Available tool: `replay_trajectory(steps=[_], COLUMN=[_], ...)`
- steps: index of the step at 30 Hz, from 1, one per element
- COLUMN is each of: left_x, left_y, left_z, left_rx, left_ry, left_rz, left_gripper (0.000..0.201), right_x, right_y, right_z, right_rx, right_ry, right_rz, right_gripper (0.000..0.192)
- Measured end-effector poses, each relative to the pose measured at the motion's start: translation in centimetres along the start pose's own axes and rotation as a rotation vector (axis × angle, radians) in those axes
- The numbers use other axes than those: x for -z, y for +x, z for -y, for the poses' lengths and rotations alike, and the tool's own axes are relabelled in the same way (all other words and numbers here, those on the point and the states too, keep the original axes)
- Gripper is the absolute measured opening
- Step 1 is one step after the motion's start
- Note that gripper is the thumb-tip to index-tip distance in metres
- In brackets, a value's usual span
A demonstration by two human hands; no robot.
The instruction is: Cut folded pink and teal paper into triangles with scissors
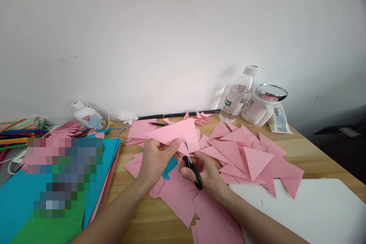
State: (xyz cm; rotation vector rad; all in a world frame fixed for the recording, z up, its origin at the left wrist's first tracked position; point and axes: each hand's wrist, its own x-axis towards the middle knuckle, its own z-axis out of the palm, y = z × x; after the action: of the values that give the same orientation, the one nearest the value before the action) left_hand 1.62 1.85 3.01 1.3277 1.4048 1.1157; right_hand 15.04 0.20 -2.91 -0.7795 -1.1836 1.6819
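Right hand (pixel 204 171) scissors (pixel 192 166) apparently cutting pink paper (pixel 174 133)

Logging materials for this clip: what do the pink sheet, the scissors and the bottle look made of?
Pink sheet: thin matte paper, going by its sharp creases. Scissors: bright metal blades, black handles that look plastic. Bottle: clear, probably plastic, with a white cap.

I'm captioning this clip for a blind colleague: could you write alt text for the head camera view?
A person's right hand works black-handled scissors into a pink paper sheet that the left hand holds above a wooden table. Pink paper triangles lie scattered around, with a water bottle and white mug by the wall.
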Motion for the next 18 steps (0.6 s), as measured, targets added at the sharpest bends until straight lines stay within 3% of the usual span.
replay_trajectory(steps=[18], left_x=[0.06], left_y=[0.02], left_z=[-0.15], left_rx=[0.019], left_ry=[-0.005], left_rz=[0.025], left_gripper=[0.025], right_x=[0.14], right_y=[0.03], right_z=[-0.62], right_rx=[-0.038], right_ry=[-0.008], right_rz=[-0.024], right_gripper=[0.037])
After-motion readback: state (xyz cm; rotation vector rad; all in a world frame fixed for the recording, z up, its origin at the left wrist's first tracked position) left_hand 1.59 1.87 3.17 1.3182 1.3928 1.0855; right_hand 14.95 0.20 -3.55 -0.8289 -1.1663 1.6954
